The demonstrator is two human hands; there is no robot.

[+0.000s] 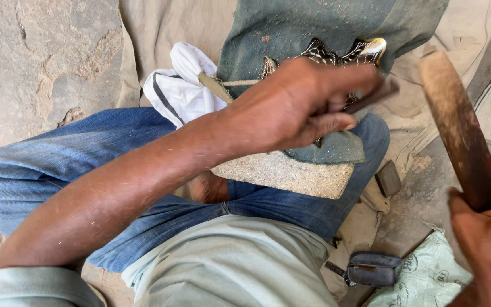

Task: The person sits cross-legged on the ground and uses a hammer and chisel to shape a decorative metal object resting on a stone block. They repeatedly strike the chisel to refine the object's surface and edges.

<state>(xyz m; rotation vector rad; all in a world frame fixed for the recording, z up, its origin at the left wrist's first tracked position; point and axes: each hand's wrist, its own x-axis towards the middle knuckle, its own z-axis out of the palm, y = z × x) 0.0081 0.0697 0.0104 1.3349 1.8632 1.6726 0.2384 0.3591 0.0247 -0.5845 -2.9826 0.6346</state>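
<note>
While pinched in the left hand (296, 105) against patterned metalwork (342, 54) draped in green cloth (291, 28) over a stone block (285, 173), small dark punch (373, 95); well apart at right, wooden mallet (461, 128), handle clenched in right hand (487, 239).

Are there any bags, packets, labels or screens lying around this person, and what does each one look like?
No screens or signs in view.
Pale green bag: lower right on the ground beside the right hand; crumpled, with dark printed round marks.
White cloth bag: upper middle, behind the left hand; bunched, with a dark stripe along one edge.
Small grey case: lower right, by the green bag; flat, rounded, with a short strap.
</note>
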